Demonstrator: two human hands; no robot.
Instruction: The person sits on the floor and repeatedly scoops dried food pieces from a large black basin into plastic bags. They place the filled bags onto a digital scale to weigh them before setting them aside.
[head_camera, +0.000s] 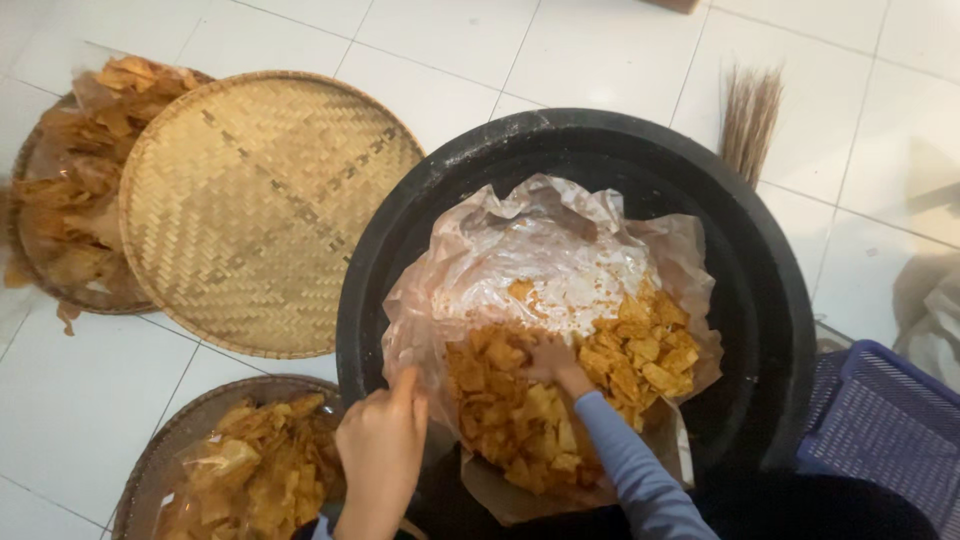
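Note:
A big black tub (760, 270) sits on the tiled floor, lined with a clear plastic bag (530, 240). Inside the bag lies a heap of golden fried chips (640, 355). My left hand (380, 450) pinches the near left edge of the bag. My right hand (555, 365), in a grey-blue sleeve, is sunk into the chips with its fingers closed among them; how much it grips is hidden.
An overturned woven bamboo tray (260, 210) lies to the left, partly over another tray with chips (70, 190). A third tray of chips (250, 470) sits at the bottom left. A broom head (750, 120) and a blue plastic basket (885, 420) are on the right.

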